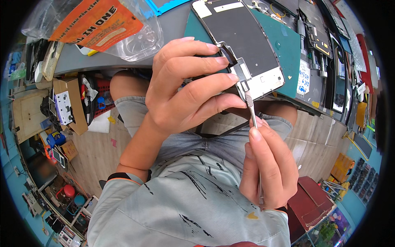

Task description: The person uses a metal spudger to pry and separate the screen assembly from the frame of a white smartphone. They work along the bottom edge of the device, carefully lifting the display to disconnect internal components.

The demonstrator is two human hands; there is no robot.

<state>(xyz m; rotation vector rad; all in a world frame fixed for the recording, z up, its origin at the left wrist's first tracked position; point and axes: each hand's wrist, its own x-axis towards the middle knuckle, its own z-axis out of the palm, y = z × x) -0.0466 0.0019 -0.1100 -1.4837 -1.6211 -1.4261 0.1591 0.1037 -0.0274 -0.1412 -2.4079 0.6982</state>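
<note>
My left hand (pixel 185 88) has its fingers bent round a small metal bracket (pixel 242 70) with dark parts, held over the near edge of a black-and-white phone screen assembly (pixel 236 31). The screen assembly lies on a teal mat (pixel 289 53). My right hand (pixel 269 164) grips a slim metal tool (pixel 253 111) with a knurled section, pinched between thumb and fingers; its upper end meets the bracket beside my left fingertips. How much of the screen assembly my left fingers touch is hidden.
A clear bag with an orange label (pixel 146 39) and a blue tray edge (pixel 162 6) are at the back left of the grey desk (pixel 84 64). Phone parts and dark devices (pixel 319 37) crowd the right. An open cardboard box (pixel 76 119) sits lower left; a maroon case (pixel 308 199) lower right.
</note>
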